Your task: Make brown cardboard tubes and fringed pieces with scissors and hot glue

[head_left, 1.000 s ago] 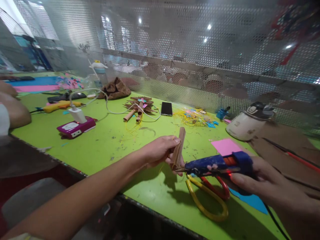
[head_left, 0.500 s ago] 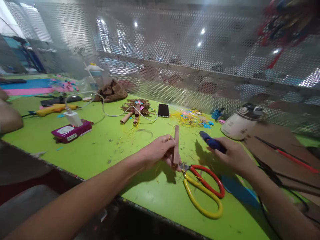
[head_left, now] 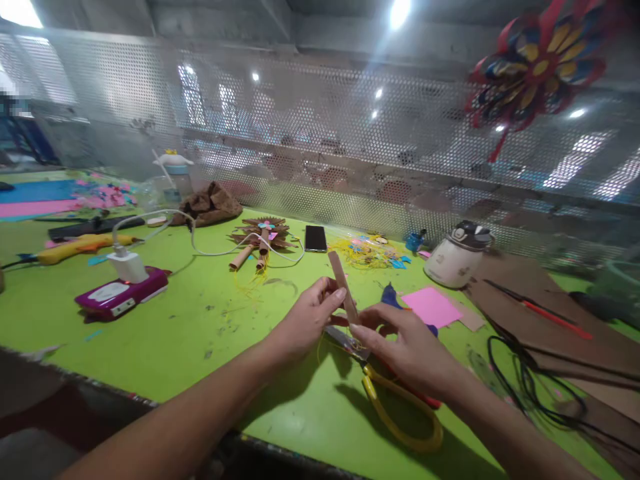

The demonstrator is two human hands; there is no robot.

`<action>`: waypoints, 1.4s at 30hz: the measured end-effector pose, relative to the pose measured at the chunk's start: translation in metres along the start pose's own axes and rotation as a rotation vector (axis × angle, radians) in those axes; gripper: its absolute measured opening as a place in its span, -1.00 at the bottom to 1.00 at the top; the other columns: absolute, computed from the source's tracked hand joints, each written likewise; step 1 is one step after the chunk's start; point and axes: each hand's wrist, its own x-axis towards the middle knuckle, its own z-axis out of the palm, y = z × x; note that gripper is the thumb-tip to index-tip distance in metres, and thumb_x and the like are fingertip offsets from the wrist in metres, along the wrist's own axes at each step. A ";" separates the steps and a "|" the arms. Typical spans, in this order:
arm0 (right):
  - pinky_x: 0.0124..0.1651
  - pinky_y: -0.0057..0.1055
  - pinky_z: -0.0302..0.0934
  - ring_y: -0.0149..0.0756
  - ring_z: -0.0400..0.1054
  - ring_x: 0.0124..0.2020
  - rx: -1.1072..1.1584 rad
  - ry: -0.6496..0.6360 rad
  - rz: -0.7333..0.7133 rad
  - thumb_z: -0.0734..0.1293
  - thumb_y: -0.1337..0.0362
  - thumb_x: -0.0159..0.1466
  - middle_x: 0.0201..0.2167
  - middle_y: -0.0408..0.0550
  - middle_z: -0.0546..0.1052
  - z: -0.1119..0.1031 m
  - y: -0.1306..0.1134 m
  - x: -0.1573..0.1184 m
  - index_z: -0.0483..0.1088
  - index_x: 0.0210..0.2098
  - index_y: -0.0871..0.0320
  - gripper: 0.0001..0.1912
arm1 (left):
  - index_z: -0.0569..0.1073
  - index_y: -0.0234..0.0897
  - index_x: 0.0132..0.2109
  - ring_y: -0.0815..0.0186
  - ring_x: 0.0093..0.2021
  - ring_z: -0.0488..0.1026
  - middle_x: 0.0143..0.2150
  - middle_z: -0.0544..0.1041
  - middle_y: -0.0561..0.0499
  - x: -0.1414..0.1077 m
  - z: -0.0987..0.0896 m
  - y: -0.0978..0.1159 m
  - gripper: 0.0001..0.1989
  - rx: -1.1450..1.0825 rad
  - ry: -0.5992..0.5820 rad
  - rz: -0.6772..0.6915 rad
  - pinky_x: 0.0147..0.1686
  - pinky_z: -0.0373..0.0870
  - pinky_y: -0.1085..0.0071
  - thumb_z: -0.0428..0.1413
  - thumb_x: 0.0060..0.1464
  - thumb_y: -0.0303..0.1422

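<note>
A narrow brown cardboard strip [head_left: 343,283] stands tilted above the table, pinched between the thumb and fingers of my left hand [head_left: 313,313]. My right hand [head_left: 400,340] has its thumb and fingertips closed on the strip's lower end, where thin yellow thread [head_left: 356,345] hangs. Just below my hands lie scissors [head_left: 403,420] with one yellow and one red handle; my right hand hides most of the red one. Behind my right hand a blue tool, seemingly a glue gun [head_left: 391,295], rests on the table, largely hidden.
A pink paper [head_left: 433,307] lies right of my hands. Farther back are a phone [head_left: 315,239], a pile of yellow thread [head_left: 373,253], a cardboard figure [head_left: 265,233] and a white pot [head_left: 456,260]. A purple power strip [head_left: 123,297] and yellow glue gun [head_left: 85,248] lie left.
My right hand has let go of the blue tool and come left to the strip's lower end. The strip now leans left. The view has tipped upward and shifted right.
</note>
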 end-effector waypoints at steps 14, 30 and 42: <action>-0.49 -0.45 0.03 -0.38 0.18 -0.54 0.129 0.152 0.047 0.23 0.17 0.23 -0.60 -0.16 0.35 0.025 0.018 -0.002 0.31 -0.53 0.18 -0.73 | 0.36 -0.34 -0.21 0.34 -0.37 0.40 -0.35 0.45 -0.04 0.002 0.000 -0.011 -0.71 -0.205 -0.070 -0.140 -0.32 0.32 0.39 0.20 -0.01 -0.25; -0.36 -0.40 0.17 -0.31 0.33 -0.42 0.178 0.124 -0.048 0.24 0.27 0.24 -0.44 -0.04 0.52 0.030 0.026 -0.002 0.43 -0.36 0.21 -0.83 | 0.43 -0.38 -0.38 0.35 -0.44 0.38 -0.45 0.45 -0.01 0.008 -0.005 -0.027 -0.76 -0.129 0.062 -0.083 -0.35 0.25 0.41 0.31 -0.20 -0.39; -0.44 -0.46 0.10 -0.39 0.21 -0.50 0.264 0.077 0.014 0.25 0.30 0.18 -0.54 -0.15 0.39 0.028 0.027 0.000 0.38 -0.42 0.24 -0.87 | 0.42 -0.37 -0.39 0.41 -0.46 0.35 -0.46 0.43 0.04 0.009 -0.003 -0.013 -0.77 -0.181 0.119 -0.096 -0.38 0.28 0.46 0.27 -0.09 -0.31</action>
